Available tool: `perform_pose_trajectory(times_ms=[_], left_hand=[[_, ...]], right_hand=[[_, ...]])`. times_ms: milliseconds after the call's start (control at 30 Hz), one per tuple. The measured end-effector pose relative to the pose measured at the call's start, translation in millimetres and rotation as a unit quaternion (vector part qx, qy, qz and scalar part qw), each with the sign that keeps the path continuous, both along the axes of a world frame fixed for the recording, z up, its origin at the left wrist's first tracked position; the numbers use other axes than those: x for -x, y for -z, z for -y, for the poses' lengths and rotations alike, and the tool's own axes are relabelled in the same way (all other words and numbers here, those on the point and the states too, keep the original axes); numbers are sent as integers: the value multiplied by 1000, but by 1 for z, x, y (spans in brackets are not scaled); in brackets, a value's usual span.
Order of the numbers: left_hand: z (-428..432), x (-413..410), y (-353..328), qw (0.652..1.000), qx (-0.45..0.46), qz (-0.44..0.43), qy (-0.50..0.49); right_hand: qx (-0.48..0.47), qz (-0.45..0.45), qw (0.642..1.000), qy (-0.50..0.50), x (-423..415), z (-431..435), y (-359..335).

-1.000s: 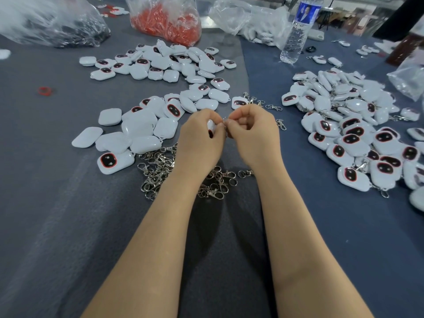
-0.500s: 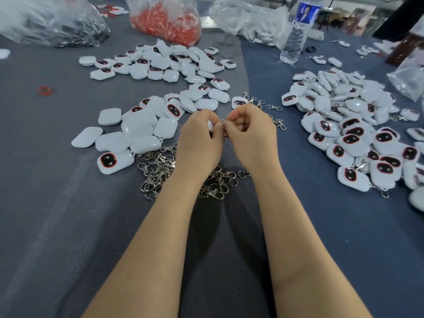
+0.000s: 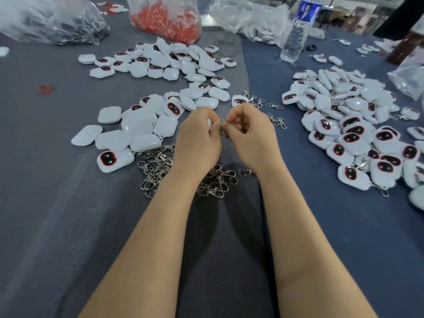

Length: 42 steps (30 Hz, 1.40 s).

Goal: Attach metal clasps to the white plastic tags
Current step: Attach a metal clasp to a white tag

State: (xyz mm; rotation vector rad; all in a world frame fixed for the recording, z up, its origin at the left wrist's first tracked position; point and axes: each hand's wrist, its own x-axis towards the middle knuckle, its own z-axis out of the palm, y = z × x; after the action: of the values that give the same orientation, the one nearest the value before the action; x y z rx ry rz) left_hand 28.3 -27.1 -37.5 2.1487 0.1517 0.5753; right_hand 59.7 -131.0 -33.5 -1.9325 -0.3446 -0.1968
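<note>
Left hand is curled round one white tag, only its edge showing between the fingers. Right hand pinches a small metal clasp against that tag. Both are held together above the cloth, judged so the ring can be worked onto the tag's loop. Loose clasps lie beneath the wrists, within easy reach; unfitted tags just left; fitted tags heaped well apart on the right

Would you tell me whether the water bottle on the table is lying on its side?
No, the water bottle stands upright on the blue cloth, with its top reaching the frame's upper edge.
</note>
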Motion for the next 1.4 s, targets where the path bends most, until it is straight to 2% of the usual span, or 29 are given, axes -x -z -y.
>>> perform_pose_trajectory(times_ms=[133,300,433,633,800,1100,1267,1400], left_hand=[[-1,0,1,1000,19,-9,9],[1,0,-2,991,134,-11,9],[1,-1,-6,973,226,-32,-23],[2,-4,-10,916,374,-138,44],[0,-2,-4,944,298,-129,54],[-1,-6,3,958,262,-108,45],[-3,-6,2,961,251,-109,41],[-7,-4,3,981,162,-99,44]], right_hand=[[3,1,1000,-1,0,1,1],[-41,-4,998,55,0,3,-1],[-27,-10,997,65,0,2,0],[-12,-8,998,68,2,1,0],[-4,-9,998,69,3,1,-1],[17,-8,998,60,4,-2,0],[84,32,995,46,6,-3,1],[136,40,990,23,5,-2,4]])
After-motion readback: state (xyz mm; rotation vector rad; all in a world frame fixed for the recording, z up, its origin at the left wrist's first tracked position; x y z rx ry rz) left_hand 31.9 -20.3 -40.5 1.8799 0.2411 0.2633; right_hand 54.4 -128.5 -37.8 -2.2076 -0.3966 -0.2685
